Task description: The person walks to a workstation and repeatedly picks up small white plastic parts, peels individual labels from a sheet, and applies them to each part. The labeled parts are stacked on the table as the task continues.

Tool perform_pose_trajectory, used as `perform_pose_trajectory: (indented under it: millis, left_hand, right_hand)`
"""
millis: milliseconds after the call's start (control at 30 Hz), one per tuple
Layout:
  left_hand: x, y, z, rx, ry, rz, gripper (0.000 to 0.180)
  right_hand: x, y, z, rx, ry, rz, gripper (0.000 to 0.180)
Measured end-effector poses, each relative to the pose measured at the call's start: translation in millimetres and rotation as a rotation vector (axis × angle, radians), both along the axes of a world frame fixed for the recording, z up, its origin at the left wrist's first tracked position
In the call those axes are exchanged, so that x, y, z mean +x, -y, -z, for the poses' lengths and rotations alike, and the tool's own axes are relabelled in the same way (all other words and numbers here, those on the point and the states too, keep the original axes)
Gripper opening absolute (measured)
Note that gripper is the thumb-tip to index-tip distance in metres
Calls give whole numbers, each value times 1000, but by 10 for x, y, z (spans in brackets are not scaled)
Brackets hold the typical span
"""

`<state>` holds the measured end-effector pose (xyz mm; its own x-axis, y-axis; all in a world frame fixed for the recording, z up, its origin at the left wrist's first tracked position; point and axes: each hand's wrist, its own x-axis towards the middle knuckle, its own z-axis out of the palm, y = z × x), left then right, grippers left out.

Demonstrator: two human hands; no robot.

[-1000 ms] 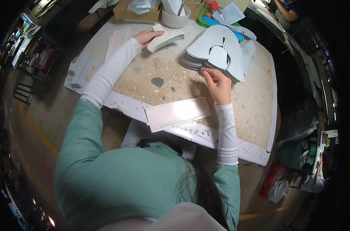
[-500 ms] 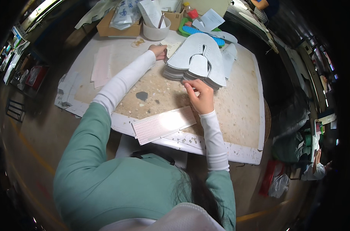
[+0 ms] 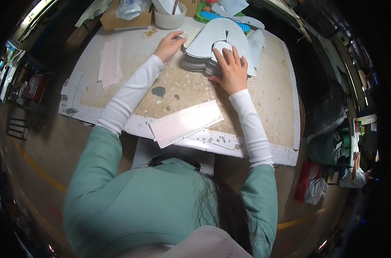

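Head view shows our right hand (image 3: 230, 69) spread flat, pressing on the stack of grey cut pieces (image 3: 212, 45) at the table's (image 3: 268, 107) far side. Our left hand (image 3: 169, 43), fingers loosely curled, touches a pale piece (image 3: 190, 38) beside that stack.

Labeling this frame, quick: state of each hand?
Left hand: open, fingertips on a small beige piece, not gripping.
Right hand: open, flat on the grey stack, holding nothing.

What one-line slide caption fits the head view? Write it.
Right hand flat on a stack of grey cut pieces, left hand at its edge, on a worn worktable.
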<state>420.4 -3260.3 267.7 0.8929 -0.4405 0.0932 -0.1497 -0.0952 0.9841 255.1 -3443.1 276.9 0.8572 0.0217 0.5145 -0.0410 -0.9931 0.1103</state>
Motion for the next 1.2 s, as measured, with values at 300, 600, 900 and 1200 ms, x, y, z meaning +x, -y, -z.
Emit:
perform_pose_trajectory:
  millis: [300,600,900,1200]
  left_hand:
    - [-461,-380,-149,-216,-50,233,23]
    - [-631,-292,-69,-173,-102,313,21]
    - [-773,-294,-84,-107,-142,382,24]
    - [-1206,-404,-255,-508,-124,595,81]
  right_hand:
    - [63,123,-51,-106,70,-131,86]
    - [54,164,-79,-133,79,-139,79]
    - [81,-56,-39,-16,135,-32,84]
    - [-359,-810,-618,90,506,-5,68]
